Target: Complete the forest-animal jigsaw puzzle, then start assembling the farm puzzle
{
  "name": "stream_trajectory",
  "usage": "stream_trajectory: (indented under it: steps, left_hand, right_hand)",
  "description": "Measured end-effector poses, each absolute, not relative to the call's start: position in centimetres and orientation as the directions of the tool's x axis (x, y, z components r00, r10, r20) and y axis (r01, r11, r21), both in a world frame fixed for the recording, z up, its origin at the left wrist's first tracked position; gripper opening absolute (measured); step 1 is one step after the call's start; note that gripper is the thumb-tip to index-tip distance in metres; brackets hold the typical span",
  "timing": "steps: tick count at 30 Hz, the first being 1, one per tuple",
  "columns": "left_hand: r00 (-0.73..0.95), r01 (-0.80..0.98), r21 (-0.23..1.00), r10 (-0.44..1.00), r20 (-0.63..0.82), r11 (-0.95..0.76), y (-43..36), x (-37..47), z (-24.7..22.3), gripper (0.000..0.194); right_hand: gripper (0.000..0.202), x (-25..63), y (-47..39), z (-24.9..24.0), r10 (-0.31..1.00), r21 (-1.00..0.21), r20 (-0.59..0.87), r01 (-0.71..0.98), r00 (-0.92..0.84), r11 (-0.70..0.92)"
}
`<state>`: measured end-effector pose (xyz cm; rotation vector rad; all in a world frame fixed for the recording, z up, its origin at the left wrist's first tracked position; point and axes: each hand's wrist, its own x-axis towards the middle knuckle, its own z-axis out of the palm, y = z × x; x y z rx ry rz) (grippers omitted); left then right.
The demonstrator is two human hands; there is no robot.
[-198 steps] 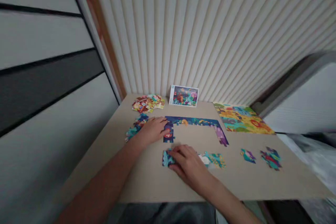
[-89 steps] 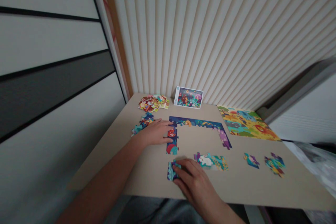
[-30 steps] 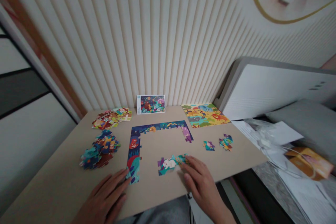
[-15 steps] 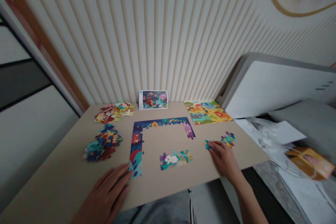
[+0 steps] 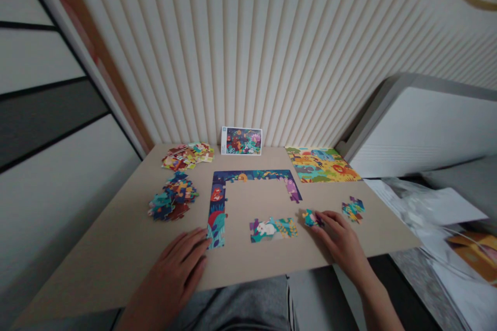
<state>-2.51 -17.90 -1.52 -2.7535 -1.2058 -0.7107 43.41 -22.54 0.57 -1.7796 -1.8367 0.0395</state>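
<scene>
My right hand point(image 5: 341, 240) pinches a small jigsaw puzzle piece point(image 5: 309, 217), teal with yellow, a little right of a joined rabbit section point(image 5: 272, 229). Flat on the table, fingers stretched out, my left hand point(image 5: 181, 264) touches the lower left end of the puzzle border point(image 5: 216, 217). That border is joined along the left side, the top and part of the right side. A small cluster of pieces point(image 5: 353, 209) lies beyond my right hand. Left of the border is a heap of dark, colourful loose pieces point(image 5: 174, 199).
A picture card point(image 5: 243, 141) leans on the ribbed wall at the back. Lighter pieces point(image 5: 188, 155) are piled at the back left. A yellow animal picture point(image 5: 322, 164) lies at the back right. Beyond the table's right edge are papers and an orange box point(image 5: 476, 251).
The view has swung a little, shifting everything rightward in the picture. My right hand has drawn the pinched piece away from the small cluster, toward the rabbit section. My left hand stays at the border.
</scene>
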Motion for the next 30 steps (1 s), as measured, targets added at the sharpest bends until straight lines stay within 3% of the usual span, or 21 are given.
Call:
stream_trajectory:
  steps: [14, 20, 30]
  left_hand:
    - [0.59, 0.703, 0.128, 0.675, 0.443, -0.699, -17.6, -2.8, -2.5, 0.042]
    - [0.603, 0.708, 0.093, 0.668, 0.435, -0.7, -17.5, -2.9, -2.5, 0.044]
    - [0.616, 0.704, 0.094, 0.671, 0.412, -0.704, -17.6, -2.9, -2.3, 0.045]
  right_hand:
    - [0.033, 41.9, -21.6, 0.7, 0.934, -0.481, 0.341, 0.833, -0.107, 0.272]
    - [0.033, 42.3, -22.2, 0.3, 0.944, -0.502, 0.318, 0.829, -0.089, 0.247]
    - [0.031, 41.4, -21.3, 0.7, 0.948, -0.642, 0.316, 0.724, -0.049, 0.251]
